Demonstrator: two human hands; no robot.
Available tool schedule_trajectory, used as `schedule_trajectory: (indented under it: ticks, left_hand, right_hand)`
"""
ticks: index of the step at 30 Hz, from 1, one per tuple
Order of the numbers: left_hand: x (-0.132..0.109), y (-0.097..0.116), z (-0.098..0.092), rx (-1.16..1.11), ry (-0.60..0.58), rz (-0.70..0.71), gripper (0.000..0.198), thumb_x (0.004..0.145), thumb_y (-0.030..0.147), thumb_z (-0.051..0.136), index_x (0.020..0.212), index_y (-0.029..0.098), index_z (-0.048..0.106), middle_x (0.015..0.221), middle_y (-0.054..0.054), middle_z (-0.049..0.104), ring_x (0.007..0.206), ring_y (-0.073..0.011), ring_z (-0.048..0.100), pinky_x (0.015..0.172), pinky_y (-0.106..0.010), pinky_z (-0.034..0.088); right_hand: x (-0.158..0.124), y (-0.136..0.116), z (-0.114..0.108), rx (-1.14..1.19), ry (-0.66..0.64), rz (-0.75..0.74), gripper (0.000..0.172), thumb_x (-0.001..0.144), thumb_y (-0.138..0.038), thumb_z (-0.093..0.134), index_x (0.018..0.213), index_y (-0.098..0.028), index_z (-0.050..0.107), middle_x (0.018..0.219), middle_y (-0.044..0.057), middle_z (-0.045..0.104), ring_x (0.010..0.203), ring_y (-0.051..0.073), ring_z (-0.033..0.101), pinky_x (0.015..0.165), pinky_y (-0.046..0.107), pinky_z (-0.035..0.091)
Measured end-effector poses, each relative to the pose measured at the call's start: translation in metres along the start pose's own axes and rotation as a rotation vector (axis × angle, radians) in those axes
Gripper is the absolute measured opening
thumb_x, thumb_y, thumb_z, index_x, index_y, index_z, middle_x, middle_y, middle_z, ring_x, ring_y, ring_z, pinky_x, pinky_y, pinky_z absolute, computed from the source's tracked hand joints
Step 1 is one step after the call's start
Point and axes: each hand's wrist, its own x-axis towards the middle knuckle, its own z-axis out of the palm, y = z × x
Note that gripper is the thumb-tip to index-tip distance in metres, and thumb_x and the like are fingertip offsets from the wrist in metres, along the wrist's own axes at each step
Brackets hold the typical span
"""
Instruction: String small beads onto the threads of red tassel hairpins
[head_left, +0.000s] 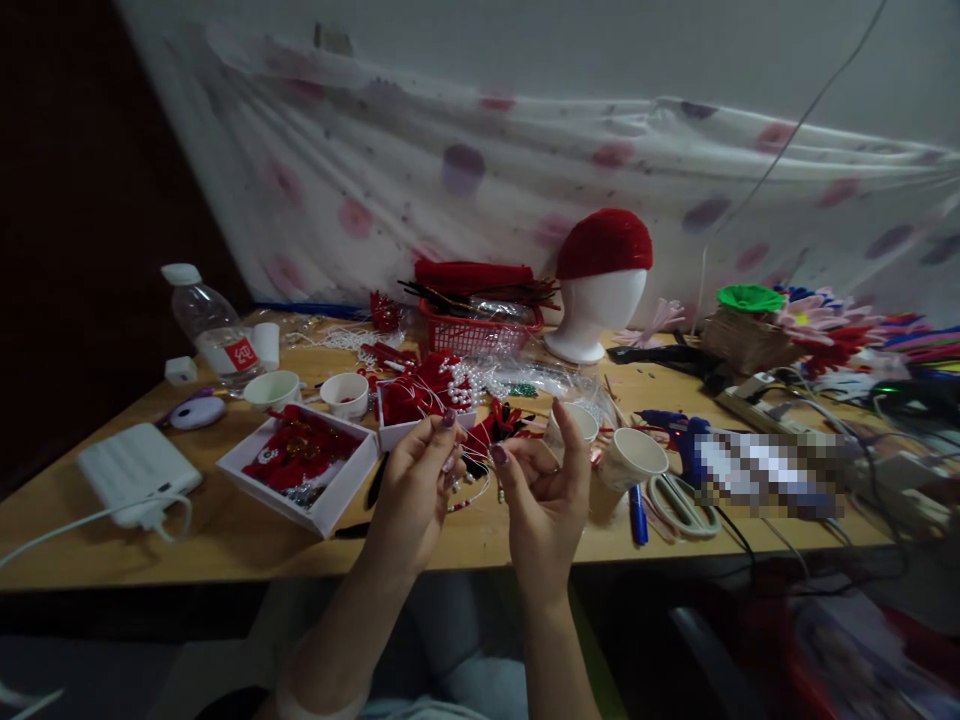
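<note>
My left hand (412,490) is over the front of the table, thumb and fingers pinched on thin white beading thread (474,458). The thread spans the small gap to my right hand (547,490). There the thumb and curled fingers close around its end, while the index finger points up; the exact grip is partly hidden. Below the thread, between my hands, hangs a short strand of small red and white beads (469,500). Just behind are a white box (394,432) of red material and a bunch of white pearl beads (465,385).
On the left stand a box of red ornaments (330,510), a power bank (139,470) and a water bottle (217,335). Paper cups (634,460), scissors (686,505) and a glue gun (675,425) are on the right. A foam head (600,310) and red basket (480,330) stand behind.
</note>
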Motion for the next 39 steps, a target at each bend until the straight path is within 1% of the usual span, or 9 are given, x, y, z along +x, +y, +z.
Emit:
schedule_trajectory:
  ticks: [3,6,10,13,16,24,27,31,39]
  left_hand:
    - [-0.001,0.001,0.003,-0.075,-0.002,-0.028,0.042,0.051,0.034,0.093,0.068,0.014,0.060,0.067,0.005,0.055,0.050,-0.0013,0.039,0.047,-0.011,0.039]
    - [-0.004,0.004,0.005,-0.099,-0.032,-0.057,0.042,0.053,0.033,0.093,0.067,0.014,0.059,0.066,0.006,0.053,0.048,0.0000,0.036,0.045,-0.011,0.038]
    - [-0.006,0.004,0.005,-0.115,-0.061,-0.095,0.042,0.056,0.034,0.093,0.068,0.014,0.058,0.065,0.007,0.051,0.044,0.0009,0.032,0.039,-0.011,0.032]
    - [-0.008,0.004,0.004,-0.105,-0.052,-0.106,0.042,0.056,0.037,0.092,0.070,0.014,0.060,0.064,0.007,0.050,0.043,0.0011,0.030,0.040,-0.012,0.034]
    - [-0.010,0.003,0.004,-0.087,-0.035,-0.103,0.044,0.055,0.039,0.092,0.072,0.015,0.060,0.060,0.009,0.046,0.043,0.0004,0.029,0.041,-0.012,0.034]
    - [-0.014,0.003,0.003,0.040,-0.069,-0.149,0.048,0.060,0.052,0.086,0.080,0.014,0.063,0.047,0.012,0.033,0.042,-0.0016,0.022,0.040,-0.011,0.022]
    - [-0.017,0.005,0.003,0.049,-0.075,-0.126,0.048,0.061,0.051,0.086,0.083,0.015,0.063,0.050,0.010,0.042,0.041,-0.0005,0.023,0.040,-0.011,0.021]
    - [-0.020,0.006,0.001,0.030,-0.106,-0.168,0.046,0.062,0.048,0.086,0.080,0.016,0.059,0.071,0.003,0.063,0.038,0.0030,0.026,0.038,-0.011,0.020]
    - [-0.023,0.000,-0.004,0.019,-0.145,-0.213,0.039,0.068,0.044,0.084,0.076,0.015,0.058,0.076,-0.001,0.067,0.034,0.0042,0.028,0.036,-0.012,0.018]
  right_hand:
    - [-0.001,0.001,-0.004,0.007,-0.022,0.004,0.063,0.086,-0.022,0.069,0.142,-0.027,0.040,0.085,0.002,0.071,0.075,0.016,0.066,0.059,0.027,0.050]
    - [-0.006,0.001,-0.009,0.009,-0.046,0.021,0.063,0.087,-0.020,0.068,0.143,-0.028,0.040,0.084,0.002,0.070,0.070,0.015,0.062,0.055,0.025,0.046]
    - [-0.014,0.001,-0.011,-0.035,-0.048,0.003,0.065,0.088,-0.018,0.068,0.145,-0.030,0.038,0.083,0.000,0.068,0.052,0.010,0.046,0.046,0.023,0.034]
    - [-0.018,0.000,-0.011,-0.062,-0.065,-0.037,0.067,0.088,-0.016,0.067,0.145,-0.032,0.037,0.084,0.000,0.066,0.048,0.008,0.037,0.043,0.023,0.028]
    - [-0.020,-0.001,-0.011,-0.078,-0.115,-0.053,0.068,0.088,-0.016,0.066,0.146,-0.033,0.035,0.085,0.001,0.067,0.048,0.010,0.038,0.043,0.024,0.027]
    - [-0.024,-0.004,-0.012,-0.082,-0.163,-0.041,0.068,0.089,-0.015,0.065,0.146,-0.036,0.035,0.088,0.000,0.070,0.048,0.008,0.032,0.045,0.023,0.026]
    - [-0.024,-0.003,-0.014,-0.104,-0.177,-0.058,0.068,0.090,-0.015,0.064,0.147,-0.037,0.034,0.091,0.000,0.071,0.048,0.008,0.033,0.044,0.022,0.028]
    - [-0.023,-0.002,-0.017,-0.110,-0.194,-0.034,0.067,0.091,-0.019,0.062,0.148,-0.035,0.032,0.091,0.001,0.072,0.045,0.008,0.034,0.042,0.021,0.028]
    - [-0.025,0.000,-0.020,-0.105,-0.197,0.056,0.064,0.094,-0.028,0.062,0.150,-0.030,0.030,0.092,0.005,0.072,0.043,0.009,0.043,0.043,0.024,0.042]
